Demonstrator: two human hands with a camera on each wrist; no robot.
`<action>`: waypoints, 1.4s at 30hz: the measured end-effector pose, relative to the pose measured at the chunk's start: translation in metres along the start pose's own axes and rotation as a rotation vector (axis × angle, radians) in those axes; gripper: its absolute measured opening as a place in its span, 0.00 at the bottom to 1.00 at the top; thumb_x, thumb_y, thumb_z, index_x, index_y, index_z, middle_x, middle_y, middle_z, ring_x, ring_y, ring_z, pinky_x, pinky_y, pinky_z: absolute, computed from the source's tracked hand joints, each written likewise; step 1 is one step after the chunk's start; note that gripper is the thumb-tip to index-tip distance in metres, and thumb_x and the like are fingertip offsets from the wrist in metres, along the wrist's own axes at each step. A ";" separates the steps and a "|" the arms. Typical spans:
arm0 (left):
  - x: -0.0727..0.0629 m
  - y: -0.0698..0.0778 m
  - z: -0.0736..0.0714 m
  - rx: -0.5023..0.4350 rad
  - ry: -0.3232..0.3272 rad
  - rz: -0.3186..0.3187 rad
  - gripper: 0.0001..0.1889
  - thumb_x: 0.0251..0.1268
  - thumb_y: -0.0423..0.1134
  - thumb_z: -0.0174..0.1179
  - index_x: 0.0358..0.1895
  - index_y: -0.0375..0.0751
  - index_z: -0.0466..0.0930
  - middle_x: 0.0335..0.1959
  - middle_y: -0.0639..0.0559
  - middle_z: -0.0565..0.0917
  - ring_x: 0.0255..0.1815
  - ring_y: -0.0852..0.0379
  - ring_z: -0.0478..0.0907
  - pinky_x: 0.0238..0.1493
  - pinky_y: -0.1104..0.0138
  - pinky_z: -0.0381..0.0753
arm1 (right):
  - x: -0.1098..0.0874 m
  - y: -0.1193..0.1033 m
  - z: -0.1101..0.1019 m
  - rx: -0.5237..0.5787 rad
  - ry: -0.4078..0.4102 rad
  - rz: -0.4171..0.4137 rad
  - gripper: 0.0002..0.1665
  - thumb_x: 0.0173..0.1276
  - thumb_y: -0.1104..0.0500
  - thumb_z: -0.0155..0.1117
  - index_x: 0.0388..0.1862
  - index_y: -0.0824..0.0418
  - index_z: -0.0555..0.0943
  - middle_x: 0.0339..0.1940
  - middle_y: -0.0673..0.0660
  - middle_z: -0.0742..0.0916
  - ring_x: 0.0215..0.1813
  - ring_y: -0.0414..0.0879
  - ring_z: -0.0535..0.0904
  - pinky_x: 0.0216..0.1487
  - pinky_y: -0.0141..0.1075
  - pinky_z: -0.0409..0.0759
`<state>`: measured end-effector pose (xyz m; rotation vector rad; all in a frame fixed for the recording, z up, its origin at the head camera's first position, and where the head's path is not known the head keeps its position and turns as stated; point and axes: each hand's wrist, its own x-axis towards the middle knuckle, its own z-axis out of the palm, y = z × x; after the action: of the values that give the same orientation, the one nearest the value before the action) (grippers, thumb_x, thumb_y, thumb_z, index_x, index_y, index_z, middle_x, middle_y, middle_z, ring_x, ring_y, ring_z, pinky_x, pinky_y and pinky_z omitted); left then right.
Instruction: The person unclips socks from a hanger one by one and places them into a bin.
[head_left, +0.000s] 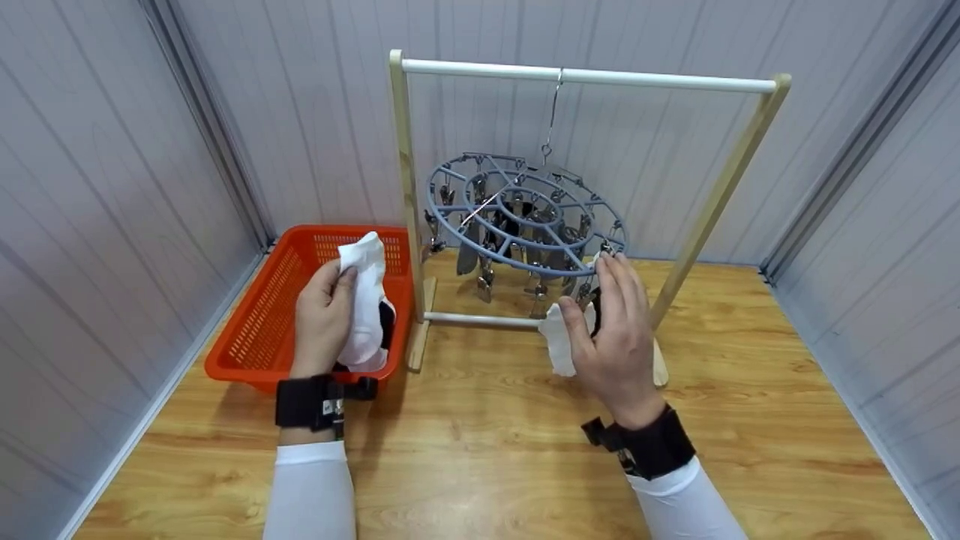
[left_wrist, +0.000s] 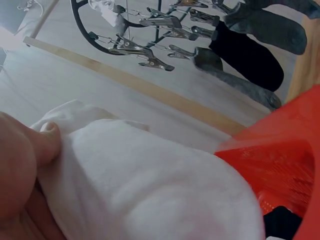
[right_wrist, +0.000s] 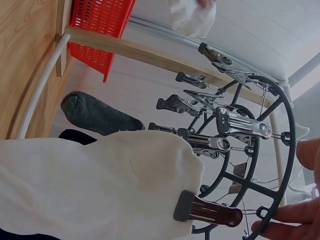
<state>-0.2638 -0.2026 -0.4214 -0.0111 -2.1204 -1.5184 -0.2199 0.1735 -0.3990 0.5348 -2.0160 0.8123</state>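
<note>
My left hand (head_left: 322, 319) pinches a white sock (head_left: 365, 300) between thumb and fingers, in front of the orange basket. Up close in the left wrist view, the same sock (left_wrist: 150, 180) hangs folded over from the thumb. With fingers extended, my right hand (head_left: 619, 345) touches the near right rim of a round blue-grey clip hanger (head_left: 559, 271), which tilts down toward it. Beside that hand, another white sock (right_wrist: 115, 180) hangs from a brown-and-grey clip (right_wrist: 212, 210). The hand partly hides this sock in the head view.
The orange basket (head_left: 247, 330) stands left of the wooden rack (head_left: 720, 202), with black and white socks inside. Several metal clips dangle from the hanger; some hold dark socks, including a grey one (right_wrist: 100, 115) and a black one (left_wrist: 245, 57). Panelled walls surround the wooden floor.
</note>
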 end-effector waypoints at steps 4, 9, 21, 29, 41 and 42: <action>0.001 -0.007 0.000 0.077 -0.096 -0.069 0.17 0.90 0.41 0.58 0.69 0.36 0.85 0.60 0.37 0.88 0.51 0.44 0.82 0.52 0.58 0.79 | 0.000 -0.001 0.000 -0.015 -0.015 0.004 0.40 0.88 0.47 0.62 0.80 0.78 0.71 0.79 0.77 0.76 0.83 0.74 0.66 0.85 0.62 0.60; 0.002 -0.019 -0.002 0.162 -0.212 -0.151 0.20 0.91 0.39 0.54 0.74 0.34 0.80 0.66 0.33 0.84 0.61 0.38 0.80 0.64 0.46 0.76 | -0.001 -0.001 0.000 -0.022 -0.028 0.015 0.40 0.89 0.45 0.61 0.80 0.78 0.71 0.78 0.77 0.76 0.83 0.72 0.66 0.85 0.61 0.60; 0.000 -0.017 -0.002 0.201 -0.256 -0.214 0.25 0.91 0.40 0.53 0.80 0.32 0.71 0.73 0.34 0.80 0.75 0.37 0.75 0.77 0.44 0.71 | -0.001 -0.002 0.000 -0.017 -0.046 0.019 0.40 0.89 0.45 0.60 0.80 0.77 0.71 0.79 0.76 0.76 0.85 0.70 0.65 0.85 0.61 0.60; -0.004 0.000 0.011 0.164 -0.239 -0.151 0.21 0.88 0.40 0.59 0.75 0.36 0.78 0.68 0.39 0.83 0.71 0.42 0.78 0.75 0.46 0.76 | -0.002 -0.005 -0.002 -0.013 -0.057 0.010 0.35 0.84 0.56 0.66 0.79 0.75 0.73 0.78 0.73 0.78 0.83 0.70 0.68 0.85 0.60 0.60; -0.012 0.015 0.031 0.189 -0.323 0.014 0.17 0.85 0.40 0.66 0.68 0.39 0.85 0.56 0.46 0.89 0.59 0.48 0.83 0.60 0.53 0.82 | 0.000 -0.009 -0.002 0.109 0.077 -0.070 0.29 0.79 0.63 0.68 0.75 0.72 0.80 0.73 0.69 0.83 0.75 0.64 0.77 0.81 0.51 0.69; -0.012 0.016 0.032 0.182 -0.331 0.020 0.17 0.85 0.40 0.66 0.68 0.39 0.85 0.56 0.47 0.89 0.59 0.49 0.84 0.59 0.53 0.82 | 0.001 -0.008 -0.003 0.116 0.091 -0.074 0.29 0.79 0.64 0.68 0.75 0.72 0.80 0.73 0.69 0.83 0.75 0.64 0.77 0.81 0.50 0.69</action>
<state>-0.2613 -0.1654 -0.4202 -0.2326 -2.5031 -1.3831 -0.2137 0.1695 -0.3943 0.6237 -1.8632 0.8967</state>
